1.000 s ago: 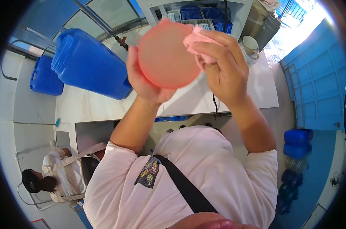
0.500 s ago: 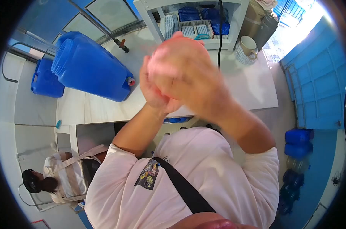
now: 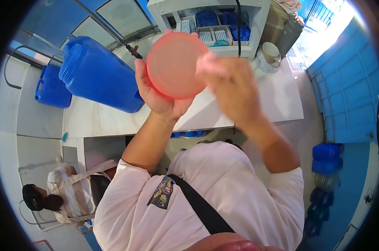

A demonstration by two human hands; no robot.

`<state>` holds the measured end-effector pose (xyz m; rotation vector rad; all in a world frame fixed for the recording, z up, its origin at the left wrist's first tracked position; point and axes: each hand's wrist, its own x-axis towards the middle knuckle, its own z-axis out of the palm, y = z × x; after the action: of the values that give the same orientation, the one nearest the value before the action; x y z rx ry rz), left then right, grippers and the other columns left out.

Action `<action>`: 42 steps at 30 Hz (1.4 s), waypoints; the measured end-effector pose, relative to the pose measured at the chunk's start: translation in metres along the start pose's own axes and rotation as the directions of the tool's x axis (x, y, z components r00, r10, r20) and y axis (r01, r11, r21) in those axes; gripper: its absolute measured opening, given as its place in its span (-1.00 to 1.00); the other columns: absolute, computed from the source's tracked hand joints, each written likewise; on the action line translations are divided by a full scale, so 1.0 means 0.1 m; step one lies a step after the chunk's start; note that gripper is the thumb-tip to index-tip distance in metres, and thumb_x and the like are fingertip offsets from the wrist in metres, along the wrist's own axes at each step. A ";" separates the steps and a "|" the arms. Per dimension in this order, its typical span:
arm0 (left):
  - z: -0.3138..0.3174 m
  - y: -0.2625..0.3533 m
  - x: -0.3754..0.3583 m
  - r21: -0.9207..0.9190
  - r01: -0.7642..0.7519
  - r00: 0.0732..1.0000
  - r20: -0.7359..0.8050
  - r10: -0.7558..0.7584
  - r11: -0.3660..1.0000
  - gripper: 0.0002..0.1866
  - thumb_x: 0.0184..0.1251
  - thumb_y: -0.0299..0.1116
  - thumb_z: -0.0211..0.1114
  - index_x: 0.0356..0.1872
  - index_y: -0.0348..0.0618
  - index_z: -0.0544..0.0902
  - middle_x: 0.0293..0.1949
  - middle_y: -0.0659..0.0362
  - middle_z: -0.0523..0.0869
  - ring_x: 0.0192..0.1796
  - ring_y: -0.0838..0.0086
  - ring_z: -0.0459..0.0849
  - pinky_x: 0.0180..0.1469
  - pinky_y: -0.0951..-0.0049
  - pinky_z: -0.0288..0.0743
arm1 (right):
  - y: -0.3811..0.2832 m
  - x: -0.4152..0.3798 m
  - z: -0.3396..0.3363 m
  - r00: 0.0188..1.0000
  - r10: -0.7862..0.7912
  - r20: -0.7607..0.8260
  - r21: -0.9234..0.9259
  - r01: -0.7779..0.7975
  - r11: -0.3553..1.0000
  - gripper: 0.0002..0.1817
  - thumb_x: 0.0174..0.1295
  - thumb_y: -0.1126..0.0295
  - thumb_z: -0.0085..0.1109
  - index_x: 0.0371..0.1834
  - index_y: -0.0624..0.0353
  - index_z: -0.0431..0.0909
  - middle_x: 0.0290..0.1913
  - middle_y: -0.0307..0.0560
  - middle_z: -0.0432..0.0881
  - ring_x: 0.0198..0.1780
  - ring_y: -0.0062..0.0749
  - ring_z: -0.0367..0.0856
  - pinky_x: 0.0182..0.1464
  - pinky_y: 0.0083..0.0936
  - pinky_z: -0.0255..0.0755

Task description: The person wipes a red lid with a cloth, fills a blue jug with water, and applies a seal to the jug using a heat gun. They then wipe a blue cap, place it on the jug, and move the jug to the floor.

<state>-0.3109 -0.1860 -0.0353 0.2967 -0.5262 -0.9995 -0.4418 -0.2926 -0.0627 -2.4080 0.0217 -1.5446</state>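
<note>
A round, translucent coral-pink lid or shallow dish (image 3: 176, 66) is held up above the counter, its flat face toward me. My left hand (image 3: 164, 98) grips it from below and behind, thumb at its left edge. At its right edge is my right hand (image 3: 237, 90), blurred by motion, with its fingers closed on a small pink cloth or sponge (image 3: 212, 66). Whether the cloth touches the rim cannot be made out.
Blue jugs (image 3: 99, 73) stand on the white counter (image 3: 256, 106) at left, below a pipe tap (image 3: 135, 51). A white shelf (image 3: 250, 48) holds baskets. Stacked cups (image 3: 269, 52) stand at right. Another person (image 3: 72, 192) is at lower left.
The pink round piece has moved slightly left and up and shows its flat face. My right hand has shifted from across it to its right edge, uncovering the small pink cloth.
</note>
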 end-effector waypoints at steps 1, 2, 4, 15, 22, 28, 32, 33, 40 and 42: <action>0.00 -0.04 0.02 0.074 -0.059 0.997 -0.040 0.062 0.996 -0.08 0.41 0.45 -0.05 0.61 0.04 0.23 0.58 -0.21 0.24 0.60 -0.12 0.25 0.55 -0.15 0.29 | -0.15 -0.10 0.05 1.000 -0.024 -0.003 0.130 0.024 0.991 -0.77 0.11 0.41 0.33 -0.13 -0.03 0.74 0.06 -0.25 0.69 0.17 -0.25 0.62 0.18 -0.24 0.48; 0.02 -0.12 0.00 0.073 -0.062 0.997 -0.040 0.065 0.995 -0.08 0.41 0.45 -0.05 0.61 0.04 0.23 0.58 -0.21 0.24 0.60 -0.12 0.25 0.55 -0.15 0.29 | -0.28 -0.08 0.07 1.000 -0.026 -0.001 0.132 0.026 0.991 -0.77 0.11 0.41 0.33 -0.13 -0.03 0.74 0.06 -0.25 0.69 0.17 -0.25 0.62 0.18 -0.24 0.48; 0.07 -0.27 -0.11 0.186 0.072 0.995 -0.087 -0.057 0.980 0.08 0.33 0.53 0.11 0.63 -0.08 0.17 0.54 -0.04 0.32 0.59 0.05 0.28 0.56 0.05 0.29 | -0.51 0.02 0.03 0.990 -0.087 -0.115 0.211 0.110 0.971 -0.73 0.10 0.45 0.34 -0.10 -0.04 0.75 0.08 -0.23 0.69 0.19 -0.24 0.62 0.19 -0.18 0.50; -0.17 0.09 -0.03 0.921 -0.102 0.953 0.198 -0.229 0.375 0.31 -0.04 -0.13 0.72 0.70 -0.11 0.02 0.61 -0.03 0.14 0.64 0.17 0.15 0.60 0.11 0.08 | -0.15 0.34 -0.36 0.969 -0.218 0.118 0.189 0.193 0.963 -0.71 0.09 0.52 0.29 -0.08 0.09 0.70 0.07 -0.18 0.72 0.07 -0.13 0.67 0.21 -0.19 0.52; -0.29 -0.16 -0.16 0.787 -0.026 0.981 0.137 -0.134 0.616 0.05 0.13 0.10 0.59 0.57 -0.10 0.26 0.47 0.03 0.35 0.54 0.24 0.34 0.49 0.20 0.33 | 0.21 0.50 -0.10 1.000 0.025 -0.004 0.254 -0.023 0.967 -0.72 0.11 0.56 0.29 -0.10 0.02 0.73 0.08 -0.19 0.72 0.16 -0.11 0.66 0.17 -0.21 0.54; -0.18 -0.11 -0.16 -0.079 0.125 0.988 0.105 -0.116 0.989 -0.02 0.35 0.47 0.17 0.59 0.00 0.22 0.45 0.10 0.42 0.51 0.24 0.40 0.48 0.11 0.41 | -0.06 0.09 0.11 0.979 -0.172 -0.106 0.299 0.196 0.934 -0.70 0.11 0.50 0.30 -0.09 -0.09 0.74 0.03 -0.26 0.76 0.13 -0.29 0.67 0.19 -0.31 0.48; -0.09 -0.26 -0.24 0.066 0.090 0.996 -0.025 -0.088 0.994 -0.04 0.41 0.54 -0.04 0.61 0.08 0.21 0.55 0.11 0.34 0.55 0.20 0.38 0.54 0.00 0.33 | 0.32 0.09 0.00 0.997 -0.040 -0.071 0.213 0.054 0.976 -0.71 0.02 0.49 0.26 -0.16 -0.06 0.72 0.04 -0.29 0.77 0.14 -0.28 0.66 0.20 -0.28 0.46; -0.12 -0.31 -0.25 0.168 0.136 0.990 -0.068 -0.127 0.976 0.00 0.37 0.53 0.03 0.63 0.05 0.18 0.58 0.06 0.28 0.59 0.15 0.30 0.55 -0.04 0.30 | 0.35 0.13 0.03 0.995 -0.032 -0.094 0.216 0.052 0.975 -0.72 0.03 0.48 0.26 -0.16 -0.07 0.72 0.04 -0.30 0.77 0.14 -0.30 0.66 0.22 -0.27 0.46; 0.01 -0.17 0.04 0.026 0.022 0.999 0.028 -0.023 0.999 0.00 0.35 0.47 0.12 0.62 -0.01 0.20 0.58 -0.02 0.26 0.62 0.05 0.22 0.56 -0.19 0.23 | 0.30 0.19 0.00 0.996 -0.006 -0.088 0.178 0.021 0.984 -0.83 0.07 0.38 0.31 -0.26 -0.06 0.76 0.05 -0.33 0.75 0.16 -0.21 0.65 0.31 -0.22 0.43; -0.01 -0.17 0.11 -0.150 0.009 1.000 0.016 -0.007 0.989 0.02 0.33 0.47 0.14 0.61 -0.04 0.19 0.58 -0.06 0.26 0.62 0.00 0.19 0.54 -0.33 0.19 | 0.17 0.00 0.02 0.992 -0.012 -0.123 0.303 0.049 0.952 -0.80 0.08 0.39 0.35 -0.21 -0.08 0.78 0.06 -0.31 0.74 0.17 -0.24 0.64 0.31 -0.24 0.44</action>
<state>-0.3182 -0.2044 -0.0409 0.1575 -0.4614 -1.0437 -0.4378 -0.3089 -0.0679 -2.0833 -0.2162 -1.5742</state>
